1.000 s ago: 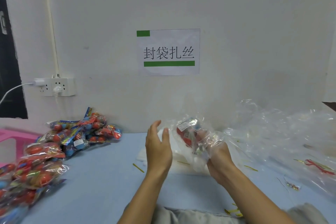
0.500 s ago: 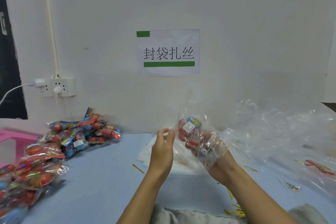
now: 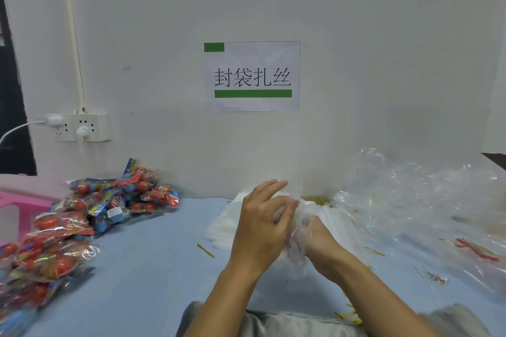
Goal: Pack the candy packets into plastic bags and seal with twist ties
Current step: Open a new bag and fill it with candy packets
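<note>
— Clear plastic, crumpled and shiny: that is the bag (image 3: 297,230), bunched between the two hands just right of the middle of the table. What is inside it is blurred here; I cannot make out the candy.

— And the hands?

— The left hand (image 3: 262,227) lies over the bag from the nine o'clock side, back toward the camera, fingers bent across the film and pinching it near the top. The right hand (image 3: 319,241) sits at the bag's four o'clock, partly wrapped in the plastic, fingers curled around it from below. Both grip the bag — it is lifted off the table.

— The rest of the candy?

— A heap of candy packets (image 3: 115,197), red and blue balls in printed wrappers, lies at ten o'clock from the hands, well apart, against the wall. More filled bags (image 3: 52,252) are piled at nine o'clock by the left edge.

— Ties?

— One yellow twist tie (image 3: 205,250) lies on the blue table (image 3: 153,268) just left of the left wrist; others (image 3: 350,314) are scattered at five o'clock. A flat stack of empty bags (image 3: 221,224) sits behind the hands, and loose clear plastic (image 3: 410,200) spreads out at two o'clock.
</note>
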Motion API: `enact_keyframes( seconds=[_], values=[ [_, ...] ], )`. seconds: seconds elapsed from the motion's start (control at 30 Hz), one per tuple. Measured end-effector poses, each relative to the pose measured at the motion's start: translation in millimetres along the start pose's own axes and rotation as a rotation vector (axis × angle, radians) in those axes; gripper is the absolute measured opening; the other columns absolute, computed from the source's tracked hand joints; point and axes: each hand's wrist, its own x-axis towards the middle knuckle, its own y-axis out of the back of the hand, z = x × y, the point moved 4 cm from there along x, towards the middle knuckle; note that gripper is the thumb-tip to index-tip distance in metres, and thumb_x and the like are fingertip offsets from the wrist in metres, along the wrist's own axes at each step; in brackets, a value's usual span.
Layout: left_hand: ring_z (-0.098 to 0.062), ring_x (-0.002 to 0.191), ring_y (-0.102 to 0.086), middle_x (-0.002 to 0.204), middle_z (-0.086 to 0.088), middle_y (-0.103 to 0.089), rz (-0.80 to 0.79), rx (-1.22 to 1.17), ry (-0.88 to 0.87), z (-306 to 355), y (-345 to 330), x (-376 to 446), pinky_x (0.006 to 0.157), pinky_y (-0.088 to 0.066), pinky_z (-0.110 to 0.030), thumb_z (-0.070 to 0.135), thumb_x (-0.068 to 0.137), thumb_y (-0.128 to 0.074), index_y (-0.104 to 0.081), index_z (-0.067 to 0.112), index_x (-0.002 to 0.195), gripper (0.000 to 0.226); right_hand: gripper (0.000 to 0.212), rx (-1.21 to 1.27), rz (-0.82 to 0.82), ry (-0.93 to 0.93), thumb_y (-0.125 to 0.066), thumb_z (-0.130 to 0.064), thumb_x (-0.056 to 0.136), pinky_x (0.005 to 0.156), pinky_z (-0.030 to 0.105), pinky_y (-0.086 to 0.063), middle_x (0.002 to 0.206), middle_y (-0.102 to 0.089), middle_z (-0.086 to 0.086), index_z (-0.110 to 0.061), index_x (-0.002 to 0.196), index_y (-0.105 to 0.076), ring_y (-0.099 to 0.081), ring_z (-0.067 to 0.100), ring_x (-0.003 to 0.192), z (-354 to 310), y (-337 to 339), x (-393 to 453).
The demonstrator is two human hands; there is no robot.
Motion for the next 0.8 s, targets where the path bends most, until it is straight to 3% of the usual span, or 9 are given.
enact_keyframes(
  seconds=[0.1,0.17,0.27,0.33,0.4,0.47,0.53,0.63,0.8],
  values=[
    [-0.002,0.131,-0.044,0.134,0.016,-0.052,0.054,-0.113,0.118,-1.0,7.1,-1.0,0.110,-0.034,-0.021,0.055,0.089,-0.051,-0.062,0.020,0.130,0.055,0.033,0.107,0.001,0.025,-0.059,-0.034,0.100,0.058,0.023,-0.054,0.070,-0.075,0.002,-0.018,0.076,-0.076,-0.071,0.010,0.063,-7.7,0.7,-1.5],
    [-0.005,0.129,-0.044,0.135,0.010,-0.051,0.223,-0.229,0.255,-7.3,15.1,-1.9,0.106,-0.032,-0.013,0.052,0.092,-0.048,-0.049,0.022,0.134,0.052,0.042,0.242,0.011,0.014,-0.071,-0.052,0.087,0.082,0.043,-0.058,0.095,-0.077,0.011,-0.013,0.101,-0.075,-0.075,0.026,0.088,-13.7,0.1,-3.9],
    [-0.016,0.121,-0.047,0.130,0.003,-0.046,0.378,-0.404,0.579,-25.0,18.5,-3.7,0.098,-0.041,-0.024,0.037,0.098,-0.058,-0.039,0.022,0.128,0.038,0.034,0.421,0.015,0.016,-0.065,-0.040,0.092,0.097,0.055,-0.049,0.108,-0.074,0.020,-0.012,0.108,-0.077,-0.067,0.042,0.106,-18.8,2.5,-4.6],
    [-0.017,0.119,-0.053,0.133,0.002,-0.048,0.203,-0.624,0.752,-31.7,4.5,-5.3,0.097,-0.045,-0.030,0.043,0.093,-0.062,-0.036,0.020,0.132,0.052,0.031,0.473,0.005,0.012,-0.061,-0.033,0.094,0.087,0.048,-0.051,0.111,-0.073,0.022,-0.011,0.110,-0.076,-0.068,0.040,0.104,-19.3,2.8,-4.2],
    [-0.018,0.115,-0.062,0.129,-0.001,-0.060,-0.014,-0.737,0.764,-31.8,-14.2,-10.1,0.103,-0.049,-0.042,0.053,0.083,-0.068,-0.044,0.015,0.134,0.068,0.036,0.550,0.000,0.012,-0.067,-0.032,0.086,0.080,0.041,-0.056,0.114,-0.072,0.022,-0.010,0.112,-0.075,-0.070,0.034,0.101,-17.8,1.3,-3.6],
    [-0.019,0.108,-0.068,0.120,-0.004,-0.069,-0.136,-0.719,0.739,-29.7,-27.5,-16.7,0.099,-0.054,-0.045,0.056,0.076,-0.076,-0.053,0.015,0.129,0.070,0.038,0.633,-0.014,0.001,-0.068,-0.033,0.084,0.081,0.043,-0.060,0.116,-0.072,0.019,-0.011,0.115,-0.075,-0.071,0.032,0.105,-18.2,0.0,-4.6],
    [-0.017,0.102,-0.071,0.111,-0.002,-0.073,-0.202,-0.705,0.728,-31.6,-35.5,-21.7,0.089,-0.058,-0.035,0.050,0.079,-0.077,-0.058,0.019,0.123,0.058,0.039,0.714,-0.029,-0.026,-0.065,-0.030,0.088,0.082,0.048,-0.060,0.117,-0.071,0.022,-0.007,0.118,-0.071,-0.070,0.036,0.107,-17.3,-0.1,-5.5],
    [-0.012,0.097,-0.073,0.105,0.001,-0.076,-0.267,-0.688,0.725,-35.7,-41.7,-26.4,0.079,-0.057,-0.024,0.040,0.086,-0.076,-0.061,0.021,0.120,0.041,0.049,0.802,-0.021,-0.077,-0.066,-0.024,0.081,0.100,0.057,-0.050,0.122,-0.067,0.027,0.002,0.123,-0.066,-0.065,0.043,0.112,-14.0,-0.7,-5.8],
    [-0.010,0.098,-0.071,0.110,0.000,-0.072,-0.252,-0.624,0.753,-34.4,-42.1,-27.2,0.083,-0.058,-0.026,0.046,0.081,-0.079,-0.050,0.015,0.128,0.064,0.036,0.856,0.057,-0.093,-0.066,-0.019,0.079,0.083,0.051,-0.060,0.113,-0.069,0.028,0.001,0.109,-0.070,-0.069,0.040,0.094,-14.4,1.7,-6.6]
  ],
)
